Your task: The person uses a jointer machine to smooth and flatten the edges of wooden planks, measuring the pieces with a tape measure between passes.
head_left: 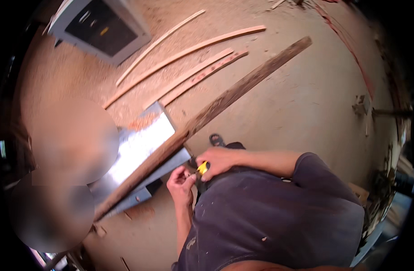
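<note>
Warm, fairly bright light fills the scene, tinting the dusty floor (pixel 283 104) orange-brown. The strongest glare sits on the metal sheet (pixel 141 147), which is washed out to near white. Shadows are soft, the darkest lying under the long plank (pixel 225 101) and around the dark shirt (pixel 270 217). The fisheye lens bends the plank and the thin wood strips (pixel 184 54) into curves, and the rim falls off into black. Two blurred oval patches cover the left side. The whole picture is slightly soft, sharpest near the centre.
</note>
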{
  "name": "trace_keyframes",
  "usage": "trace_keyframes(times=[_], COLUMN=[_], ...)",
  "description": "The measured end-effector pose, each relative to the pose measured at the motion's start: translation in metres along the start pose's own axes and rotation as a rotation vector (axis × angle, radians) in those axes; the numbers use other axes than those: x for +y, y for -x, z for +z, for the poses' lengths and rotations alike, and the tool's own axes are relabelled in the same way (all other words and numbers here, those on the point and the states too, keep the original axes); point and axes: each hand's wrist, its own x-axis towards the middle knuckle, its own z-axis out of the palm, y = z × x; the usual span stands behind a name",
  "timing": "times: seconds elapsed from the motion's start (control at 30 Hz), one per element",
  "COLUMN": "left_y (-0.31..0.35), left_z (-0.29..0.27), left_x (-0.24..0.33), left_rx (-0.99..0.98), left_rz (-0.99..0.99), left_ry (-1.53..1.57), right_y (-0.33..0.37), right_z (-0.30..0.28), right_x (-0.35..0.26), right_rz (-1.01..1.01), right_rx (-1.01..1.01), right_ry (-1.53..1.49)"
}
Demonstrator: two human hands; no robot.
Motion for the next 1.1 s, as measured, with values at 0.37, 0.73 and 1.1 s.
trace_keyframes(times=[0.37,0.73,1.1], left_y=[0.096,0.058,0.072], left_z=[-0.278,-0.171,-0.545], left_x=[0.034,-0.063,-0.006], left_rx=[0.793,0.824,0.994], left_rz=[0.431,0.198,0.398], left_ry=[0.502,0.893,0.794], right_y=[0.086,-0.035,-0.006], right_z=[-0.106,0.087,0.094], right_x=[0.201,0.003,-0.043], right_rz=[0.416,0.401,0.452], right_rx=[-0.039,-0.1,0.08], right_ry=[0.07,-0.009,0.131])
